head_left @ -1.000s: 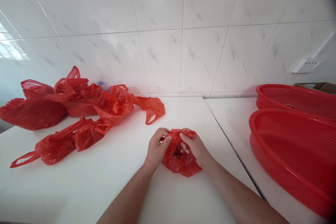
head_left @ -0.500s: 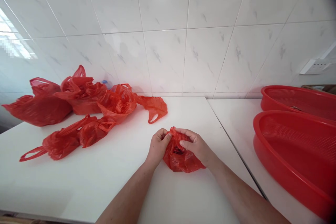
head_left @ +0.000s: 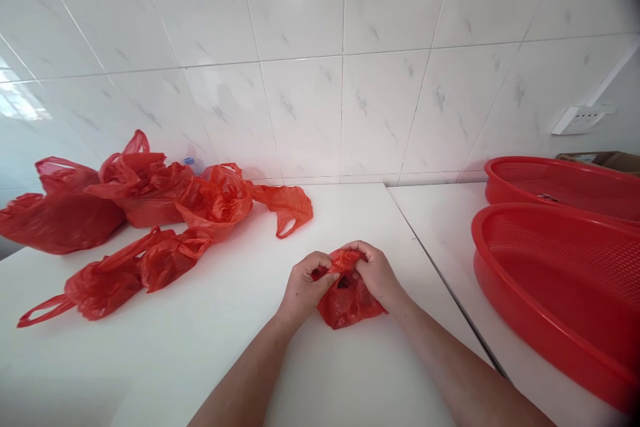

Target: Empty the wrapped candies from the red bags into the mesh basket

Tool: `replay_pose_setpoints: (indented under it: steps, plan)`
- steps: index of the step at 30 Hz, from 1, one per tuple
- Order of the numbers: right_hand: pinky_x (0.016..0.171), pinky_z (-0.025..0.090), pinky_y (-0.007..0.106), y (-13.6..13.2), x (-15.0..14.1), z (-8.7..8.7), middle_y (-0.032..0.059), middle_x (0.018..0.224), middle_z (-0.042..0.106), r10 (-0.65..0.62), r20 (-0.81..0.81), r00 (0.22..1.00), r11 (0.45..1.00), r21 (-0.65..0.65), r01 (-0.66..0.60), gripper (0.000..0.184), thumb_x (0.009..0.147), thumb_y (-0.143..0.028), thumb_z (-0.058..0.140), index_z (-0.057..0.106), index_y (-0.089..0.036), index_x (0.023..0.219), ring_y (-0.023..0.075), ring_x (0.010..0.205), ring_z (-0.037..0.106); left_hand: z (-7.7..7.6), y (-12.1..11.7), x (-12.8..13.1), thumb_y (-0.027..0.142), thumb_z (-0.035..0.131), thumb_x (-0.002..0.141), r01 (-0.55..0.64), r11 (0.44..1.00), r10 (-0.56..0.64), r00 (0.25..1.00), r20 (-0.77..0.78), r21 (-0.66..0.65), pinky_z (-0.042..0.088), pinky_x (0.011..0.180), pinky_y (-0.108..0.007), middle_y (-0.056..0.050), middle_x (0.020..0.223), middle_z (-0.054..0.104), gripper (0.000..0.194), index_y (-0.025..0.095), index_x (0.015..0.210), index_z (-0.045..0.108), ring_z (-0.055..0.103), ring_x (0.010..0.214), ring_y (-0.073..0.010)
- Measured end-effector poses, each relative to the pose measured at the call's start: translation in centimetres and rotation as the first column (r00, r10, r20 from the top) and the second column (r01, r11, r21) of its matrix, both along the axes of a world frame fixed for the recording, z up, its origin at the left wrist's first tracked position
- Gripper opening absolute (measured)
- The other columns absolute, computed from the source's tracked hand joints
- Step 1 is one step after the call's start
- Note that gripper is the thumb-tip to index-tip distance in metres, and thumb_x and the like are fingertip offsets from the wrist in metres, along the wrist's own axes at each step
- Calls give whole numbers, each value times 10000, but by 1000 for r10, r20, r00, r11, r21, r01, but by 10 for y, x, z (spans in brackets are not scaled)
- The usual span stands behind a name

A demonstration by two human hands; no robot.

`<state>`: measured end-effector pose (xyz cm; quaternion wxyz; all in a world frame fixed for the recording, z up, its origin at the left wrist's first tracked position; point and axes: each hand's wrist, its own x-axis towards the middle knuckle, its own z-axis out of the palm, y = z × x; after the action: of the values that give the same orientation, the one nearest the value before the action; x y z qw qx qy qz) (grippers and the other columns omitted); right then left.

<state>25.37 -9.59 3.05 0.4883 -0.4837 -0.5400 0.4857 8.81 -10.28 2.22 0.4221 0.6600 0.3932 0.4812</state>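
A small red plastic bag (head_left: 350, 307) rests on the white table between my hands, its top crumpled and partly gaping. Something dark shows through the gap, too little of it to name. My left hand (head_left: 309, 287) pinches the bag's upper edge on the left, thumb over the plastic. On the other side, my right hand (head_left: 377, 275) grips the gathered rim with thumb and fingers. Parts of the fingertips are hidden in the folds.
Several filled red plastic bags (head_left: 65, 213) stand at the left, with a flat bag handle (head_left: 293, 210) trailing from them. Two red perforated baskets (head_left: 540, 320) sit at the right. A seam runs between the white tabletops (head_left: 200, 360). A socket (head_left: 583, 120) is on the tiled wall.
My hands have shifted their hold on the bag's rim, the right fingers closing more on the plastic. The camera view has turned slightly to the right.
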Motion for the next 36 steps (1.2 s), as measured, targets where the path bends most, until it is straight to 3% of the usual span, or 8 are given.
replay_pose_setpoints:
  steps: [4, 11, 15, 18, 22, 26, 31, 36]
  plan:
    - [662, 481, 315, -1, 3, 5, 7, 778, 667, 46, -206, 977, 993, -94, -67, 331, 663, -151, 498, 646, -221, 951, 154, 657, 582, 0, 1, -2, 210, 597, 764, -31, 1000, 31, 999, 8, -3, 445, 684, -247, -19, 878, 613, 18, 197, 751, 592, 554, 764, -135]
    - [697, 487, 323, 5, 10, 5, 22, 778, 648, 8, -608, 794, 982, -143, -120, 217, 689, -306, 702, 659, -189, 868, 156, 689, 590, 5, 1, -3, 208, 589, 752, -105, 994, 106, 994, -13, 35, 423, 685, -251, -18, 869, 593, 76, 197, 689, 547, 537, 767, -139]
    - [668, 481, 287, 15, 22, 1, -15, 757, 640, -31, -654, 755, 992, -111, -56, 255, 640, -229, 753, 631, -217, 863, 126, 675, 580, 7, 5, -10, 195, 583, 754, -163, 978, 167, 986, -19, 127, 419, 759, -275, -31, 933, 589, 69, 200, 693, 551, 542, 839, -155]
    - [584, 468, 236, 24, 39, 1, -32, 699, 628, -138, -630, 765, 989, -133, 69, 290, 614, -180, 761, 611, -227, 858, 104, 626, 563, 10, 10, -22, 228, 585, 763, -322, 934, 311, 946, 90, 157, 408, 805, -290, -31, 951, 592, 50, 208, 730, 553, 539, 928, -177]
    - [476, 450, 182, 35, 64, 0, -33, 659, 620, -341, -608, 718, 939, -256, 229, 311, 578, -72, 731, 591, -225, 809, 79, 558, 536, 15, 16, -36, 284, 610, 762, -506, 860, 478, 842, 248, 61, 405, 750, -253, -2, 897, 593, 86, 215, 777, 561, 528, 854, -146]
    - [435, 460, 186, 40, 74, -4, -32, 654, 612, -377, -620, 689, 925, -294, 241, 309, 582, -49, 702, 574, -237, 792, 74, 502, 515, 15, 17, -40, 302, 617, 760, -562, 827, 543, 792, 278, -11, 402, 720, -233, 23, 818, 566, 105, 211, 790, 572, 496, 749, -113]
    - [451, 486, 184, 39, 73, -5, -26, 683, 620, -363, -639, 679, 931, -284, 230, 300, 590, -35, 701, 594, -234, 786, 73, 515, 517, 8, 22, -42, 385, 626, 749, -525, 841, 539, 793, 284, -130, 432, 733, -246, 17, 829, 574, 197, 206, 791, 554, 537, 792, -120]
    - [520, 514, 189, 36, 75, -4, -41, 758, 624, -271, -675, 686, 962, -212, 171, 275, 634, -112, 736, 612, -246, 840, 72, 568, 542, -1, 27, -40, 493, 627, 723, -271, 897, 385, 869, 312, -350, 432, 640, -228, -12, 823, 582, 335, 184, 817, 539, 568, 733, -121]
